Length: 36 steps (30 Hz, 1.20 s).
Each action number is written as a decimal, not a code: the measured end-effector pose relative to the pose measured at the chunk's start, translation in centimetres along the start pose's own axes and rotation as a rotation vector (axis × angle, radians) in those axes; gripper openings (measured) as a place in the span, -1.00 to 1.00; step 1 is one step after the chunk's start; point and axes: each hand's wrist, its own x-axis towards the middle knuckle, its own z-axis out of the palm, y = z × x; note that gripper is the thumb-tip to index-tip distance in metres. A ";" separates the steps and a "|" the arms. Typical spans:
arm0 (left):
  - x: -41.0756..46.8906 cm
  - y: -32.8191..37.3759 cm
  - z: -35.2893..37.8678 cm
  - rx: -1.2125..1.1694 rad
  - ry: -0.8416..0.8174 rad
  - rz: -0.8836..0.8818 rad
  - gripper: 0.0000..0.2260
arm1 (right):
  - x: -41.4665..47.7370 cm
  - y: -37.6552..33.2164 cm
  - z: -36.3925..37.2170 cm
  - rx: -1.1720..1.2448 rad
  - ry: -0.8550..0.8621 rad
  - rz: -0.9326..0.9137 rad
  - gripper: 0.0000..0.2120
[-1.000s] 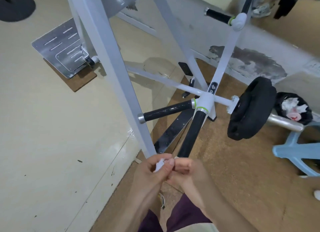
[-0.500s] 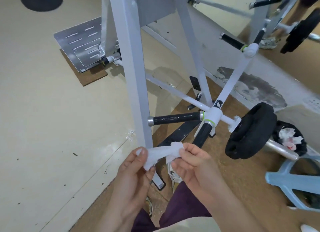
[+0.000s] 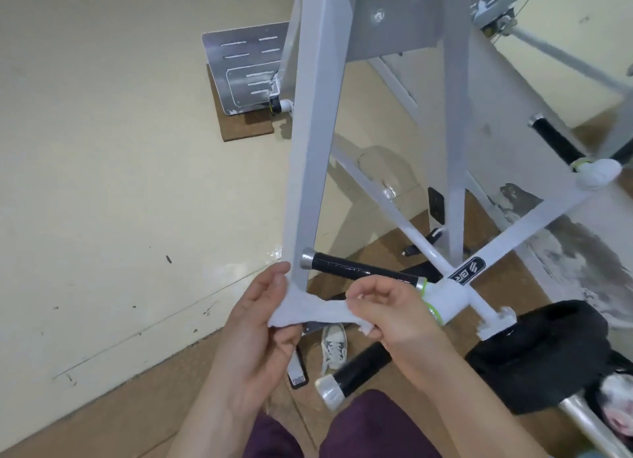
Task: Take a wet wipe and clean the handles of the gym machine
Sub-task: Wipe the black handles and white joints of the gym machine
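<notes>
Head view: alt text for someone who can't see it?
Left hand and right hand pinch a white wipe stretched between them, near a black handle of the white gym machine. A second handle juts out below the right hand; a weight plate sits at right.

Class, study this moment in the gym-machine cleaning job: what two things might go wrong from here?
1. The wet wipe is stretched taut between the left hand and right hand; pulling harder may tear it.
2. It looks twisted into a narrow strip, so it might clean only part of the black handle just beyond the hands unless it is spread out first.
</notes>
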 end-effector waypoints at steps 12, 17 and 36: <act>4.6 -5.4 3.1 0.619 0.101 0.236 -0.88 | 7.3 -1.6 -3.2 0.241 -0.406 0.050 -0.74; 6.1 -6.4 2.4 1.059 0.177 0.488 -0.92 | 10.3 0.4 -2.4 -0.041 -0.182 0.087 -0.82; 15.5 -9.5 -3.4 1.113 0.500 0.788 -0.81 | 18.1 0.8 0.6 -1.400 -0.300 -0.620 -0.55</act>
